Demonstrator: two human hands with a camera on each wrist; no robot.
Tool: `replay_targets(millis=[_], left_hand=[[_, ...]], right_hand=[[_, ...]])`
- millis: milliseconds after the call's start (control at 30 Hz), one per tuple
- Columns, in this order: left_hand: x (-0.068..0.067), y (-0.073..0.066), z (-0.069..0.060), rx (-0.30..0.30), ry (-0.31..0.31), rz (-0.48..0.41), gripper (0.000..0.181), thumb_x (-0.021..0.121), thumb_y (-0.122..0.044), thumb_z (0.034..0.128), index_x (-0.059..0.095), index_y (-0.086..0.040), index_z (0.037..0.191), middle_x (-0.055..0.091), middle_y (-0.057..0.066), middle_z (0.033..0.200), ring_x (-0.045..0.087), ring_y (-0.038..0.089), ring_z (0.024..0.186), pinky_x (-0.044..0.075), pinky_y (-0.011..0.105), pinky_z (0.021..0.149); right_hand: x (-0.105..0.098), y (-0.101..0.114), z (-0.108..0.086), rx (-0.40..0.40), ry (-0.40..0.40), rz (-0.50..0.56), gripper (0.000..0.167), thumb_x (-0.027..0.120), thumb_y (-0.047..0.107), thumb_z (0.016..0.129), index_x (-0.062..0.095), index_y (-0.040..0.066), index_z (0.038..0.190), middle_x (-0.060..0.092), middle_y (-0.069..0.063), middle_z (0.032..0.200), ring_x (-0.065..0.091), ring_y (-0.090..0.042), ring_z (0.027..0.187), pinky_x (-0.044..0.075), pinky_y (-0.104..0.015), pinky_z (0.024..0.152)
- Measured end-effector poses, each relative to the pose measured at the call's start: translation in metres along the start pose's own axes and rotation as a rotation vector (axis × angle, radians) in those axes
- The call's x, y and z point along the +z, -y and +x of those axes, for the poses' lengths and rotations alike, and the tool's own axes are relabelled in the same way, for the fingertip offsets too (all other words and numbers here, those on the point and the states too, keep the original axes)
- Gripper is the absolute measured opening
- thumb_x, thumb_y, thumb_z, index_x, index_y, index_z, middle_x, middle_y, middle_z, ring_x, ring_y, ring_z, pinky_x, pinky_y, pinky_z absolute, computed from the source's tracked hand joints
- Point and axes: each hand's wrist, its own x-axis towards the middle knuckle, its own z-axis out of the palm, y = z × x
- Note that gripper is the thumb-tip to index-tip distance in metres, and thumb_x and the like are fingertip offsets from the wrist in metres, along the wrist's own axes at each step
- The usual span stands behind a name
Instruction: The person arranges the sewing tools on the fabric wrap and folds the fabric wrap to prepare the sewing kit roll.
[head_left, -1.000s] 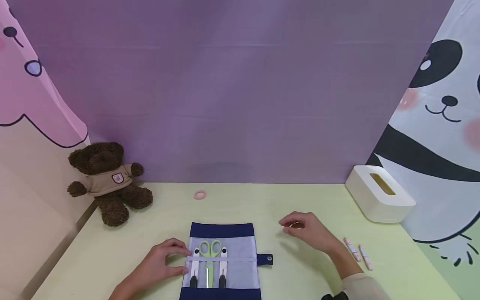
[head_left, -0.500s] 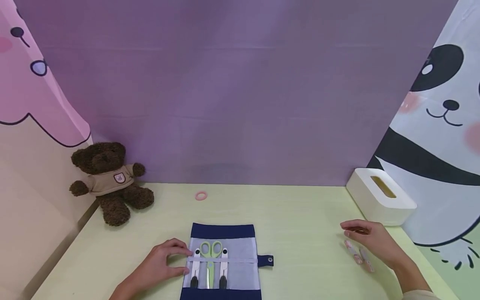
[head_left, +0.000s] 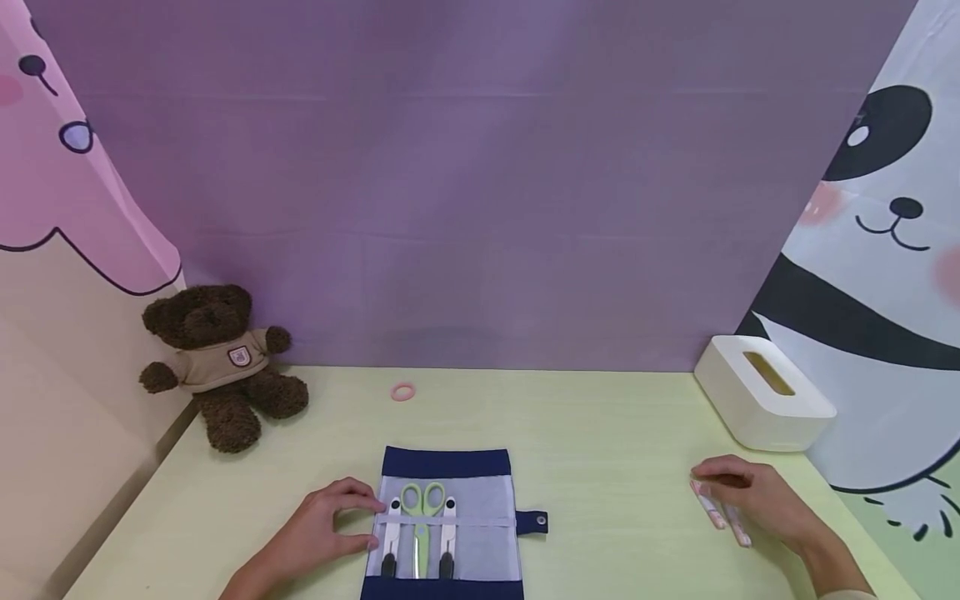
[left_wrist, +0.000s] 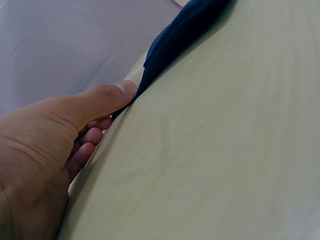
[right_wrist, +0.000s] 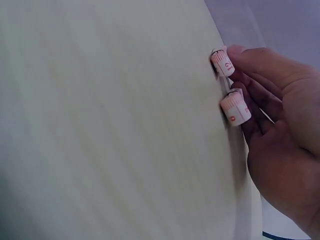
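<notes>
Measuring-tape rolls [right_wrist: 236, 108]: probably light, springy, may unroll; pinch mid-length. Left hand [head_left: 326, 525] touching left edge of pouch [head_left: 487, 552], fingers parted, gripping nothing. Right hand [head_left: 768, 498] well right of pouch, at the rolls there, thumb and fingers partly curled about one; can't tell if gripped.

The left roll [right_wrist: 223, 62] bears a red "12" beside ruled ticks; the right roll [right_wrist: 235, 107] has similar ticks and red figures too blurred to read. The far-left teddy bear [head_left: 197, 318] wears an illegible badge [head_left: 239, 356].
</notes>
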Motion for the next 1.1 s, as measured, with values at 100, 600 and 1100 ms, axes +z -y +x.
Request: replay_targets(millis=[100,600,1100], left_hand=[[0.000,-0.001,0.000,0.008,-0.001,0.002,0.032,0.085,-0.044,0.0829,0.079,-0.028,0.110,0.068,-0.010,0.114,0.062,0.006,0.107,0.054,0.032,0.094],[0.001,0.003,0.000,-0.024,0.018,-0.004,0.032,0.083,-0.048,0.0838,0.079,-0.031,0.110,0.067,-0.013,0.114,0.061,0.004,0.107,0.054,0.030,0.094],[0.001,0.002,-0.001,0.007,-0.005,0.001,0.033,0.085,-0.044,0.0827,0.079,-0.027,0.110,0.068,-0.010,0.115,0.062,0.008,0.108,0.055,0.034,0.095]], right_hand=[[0.001,-0.003,-0.001,-0.054,-0.015,-0.031,0.027,0.074,0.021,0.096,0.075,0.006,0.118,0.071,0.005,0.118,0.065,0.001,0.097,0.050,-0.012,0.081],[-0.001,0.005,0.001,0.051,-0.033,-0.051,0.029,0.072,0.030,0.098,0.073,0.006,0.115,0.077,0.001,0.104,0.064,0.005,0.092,0.048,-0.013,0.078],[0.011,0.080,0.025,-0.140,-0.099,0.275,0.031,0.070,0.010,0.098,0.062,-0.012,0.119,0.076,0.010,0.096,0.074,-0.006,0.085,0.060,-0.023,0.080]])
